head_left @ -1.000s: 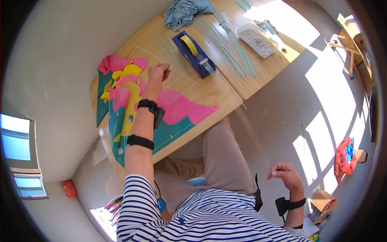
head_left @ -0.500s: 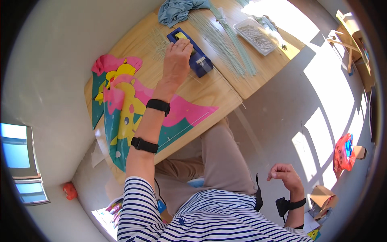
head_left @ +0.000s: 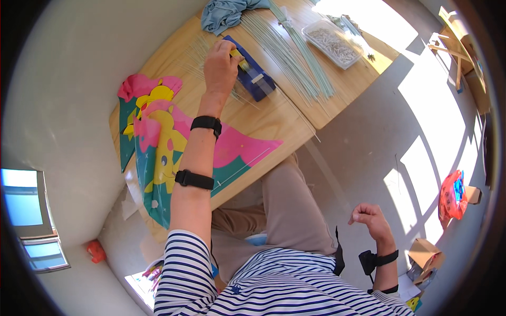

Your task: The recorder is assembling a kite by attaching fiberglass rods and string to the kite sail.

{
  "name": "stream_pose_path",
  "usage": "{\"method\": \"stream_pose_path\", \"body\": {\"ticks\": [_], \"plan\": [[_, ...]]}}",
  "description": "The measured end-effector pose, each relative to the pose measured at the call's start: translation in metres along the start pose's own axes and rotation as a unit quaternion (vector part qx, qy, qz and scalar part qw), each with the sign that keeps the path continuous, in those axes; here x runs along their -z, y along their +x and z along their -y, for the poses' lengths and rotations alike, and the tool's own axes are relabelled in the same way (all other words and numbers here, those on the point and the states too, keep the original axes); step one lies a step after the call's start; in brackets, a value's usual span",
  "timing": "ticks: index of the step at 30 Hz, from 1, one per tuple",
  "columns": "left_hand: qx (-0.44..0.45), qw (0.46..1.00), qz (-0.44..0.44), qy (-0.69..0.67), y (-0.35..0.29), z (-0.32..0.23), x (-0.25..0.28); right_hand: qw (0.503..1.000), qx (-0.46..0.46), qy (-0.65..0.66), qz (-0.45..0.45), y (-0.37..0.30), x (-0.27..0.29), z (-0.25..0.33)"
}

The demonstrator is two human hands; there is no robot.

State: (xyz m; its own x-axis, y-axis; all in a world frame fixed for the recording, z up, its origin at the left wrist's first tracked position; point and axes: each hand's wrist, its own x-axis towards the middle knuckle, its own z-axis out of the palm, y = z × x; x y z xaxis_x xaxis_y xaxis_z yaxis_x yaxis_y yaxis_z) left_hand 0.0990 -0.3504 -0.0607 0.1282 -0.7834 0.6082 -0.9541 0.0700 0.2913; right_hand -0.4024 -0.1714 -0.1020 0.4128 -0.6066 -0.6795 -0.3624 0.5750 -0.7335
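My left hand (head_left: 221,68) reaches over the wooden table and closes on the far left side of a blue tape dispenser (head_left: 262,90), its thumb at the yellow tape roll (head_left: 243,62). My right hand (head_left: 372,220) is raised to the right of my lap, above the floor. Its fingers are curled in with the thumb against them; anything between them is hidden. Under my left forearm lies a pink, green and yellow cartoon-printed sheet (head_left: 237,145), partly bunched at the left. Beside the dispenser lie thin clear rods (head_left: 282,55).
A clear plastic box of small white pieces (head_left: 333,45) stands beyond the rods. A blue cloth (head_left: 224,16) lies at the table's far edge. To the right on the floor are a red plastic bag (head_left: 451,200) and an open cardboard box (head_left: 421,255).
My left hand has shifted left and slightly away, from over the tape roll to the dispenser's left side. My right hand has risen slightly, still curled.
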Motion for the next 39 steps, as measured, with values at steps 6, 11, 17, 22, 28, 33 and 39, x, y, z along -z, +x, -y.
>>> {"method": "stream_pose_path", "body": {"ticks": [6,11,17,22,28,33,39], "plan": [[-0.058,0.996,-0.047,0.048,-0.013,-0.005,-0.014,1.0,-0.016,-0.003,-0.013,0.006,0.0,-0.001],[-0.065,0.995,-0.053,0.061,-0.017,-0.011,-0.016,1.0,-0.009,-0.022,-0.012,0.01,-0.001,-0.002],[-0.017,0.997,-0.073,0.027,-0.028,-0.019,0.001,1.0,-0.002,-0.015,-0.004,0.015,-0.003,-0.009],[0.431,0.799,-0.074,-0.413,-0.081,-0.069,-0.005,1.0,0.0,-0.018,-0.009,0.015,-0.002,-0.012],[0.624,0.394,-0.112,-0.666,-0.081,-0.089,-0.028,1.0,0.004,-0.026,-0.003,0.015,-0.008,-0.004],[0.64,0.317,-0.161,-0.681,-0.068,-0.093,-0.037,1.0,-0.001,-0.009,0.001,0.016,-0.005,-0.011],[0.638,0.291,-0.179,-0.69,-0.065,-0.092,-0.042,1.0,-0.006,-0.019,0.003,0.018,-0.006,-0.01]]}}
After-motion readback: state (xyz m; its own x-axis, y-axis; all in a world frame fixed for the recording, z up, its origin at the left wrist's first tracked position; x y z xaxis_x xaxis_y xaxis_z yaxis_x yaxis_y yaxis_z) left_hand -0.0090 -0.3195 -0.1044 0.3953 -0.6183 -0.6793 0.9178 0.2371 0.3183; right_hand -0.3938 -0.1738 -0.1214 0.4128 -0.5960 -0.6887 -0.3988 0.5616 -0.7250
